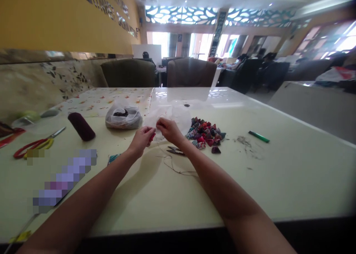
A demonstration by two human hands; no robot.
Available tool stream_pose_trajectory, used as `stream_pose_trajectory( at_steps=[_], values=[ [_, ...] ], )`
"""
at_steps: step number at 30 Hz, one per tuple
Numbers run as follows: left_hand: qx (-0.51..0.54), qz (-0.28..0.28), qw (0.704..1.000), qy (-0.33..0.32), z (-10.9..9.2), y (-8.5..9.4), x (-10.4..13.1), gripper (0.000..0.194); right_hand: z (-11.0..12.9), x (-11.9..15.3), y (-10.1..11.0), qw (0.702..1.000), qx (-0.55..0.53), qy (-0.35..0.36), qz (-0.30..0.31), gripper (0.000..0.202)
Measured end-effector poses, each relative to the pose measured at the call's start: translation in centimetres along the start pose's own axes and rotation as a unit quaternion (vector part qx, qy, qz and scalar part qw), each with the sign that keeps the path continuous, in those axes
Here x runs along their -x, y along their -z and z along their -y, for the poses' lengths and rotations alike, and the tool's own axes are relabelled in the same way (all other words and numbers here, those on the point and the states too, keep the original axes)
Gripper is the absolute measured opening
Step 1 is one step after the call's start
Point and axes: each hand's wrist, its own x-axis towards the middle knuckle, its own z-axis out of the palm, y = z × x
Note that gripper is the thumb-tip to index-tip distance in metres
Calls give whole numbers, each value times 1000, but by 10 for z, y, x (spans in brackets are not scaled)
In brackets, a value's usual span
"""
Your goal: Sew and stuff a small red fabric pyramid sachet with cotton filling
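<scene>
In the head view my left hand [141, 139] is closed, pinching a small red fabric piece [152, 137] that shows at its fingertips. Right beside it, my right hand [170, 129] is closed too, its fingers pinched together; what they hold is too small to make out. Brown thread [174, 168] trails below the hands across the table. Under my right wrist lie dark thread snips [175, 150], partly covered by the arm. A pile of small patterned fabric triangles [204, 131] sits to the right. By my left forearm a teal fabric piece [113, 159] is partly hidden.
Behind my hands are a sheer white plastic sheet [180, 116] and a plastic bag [124, 118] with dark contents. Leftward stand a maroon thread cone [81, 126] and red-and-yellow scissors [39, 144]. A green pen-like object [258, 136] lies right, near dark scraps [244, 142]. Chairs [191, 74] line the far edge.
</scene>
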Motion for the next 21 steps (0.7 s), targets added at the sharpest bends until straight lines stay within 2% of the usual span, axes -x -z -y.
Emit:
stream_pose_trajectory(
  at_steps=[3,6,9,14,21],
  values=[
    [19,-12,1000,-13,4,-2,-4,27,-5,-1,-2,1000,-13,-17,18,11],
    [32,-20,999,-23,8,-1,-5,29,-12,-1,-6,995,-56,-64,59,19],
    [31,-23,999,-28,11,3,-4,30,-14,0,-10,991,-78,-90,69,15],
    [14,-24,999,-32,13,8,-3,33,-11,1,-13,996,-36,-70,44,10],
    [47,-25,999,-6,17,13,-7,24,-7,1,-9,997,40,-36,48,9]
  ],
)
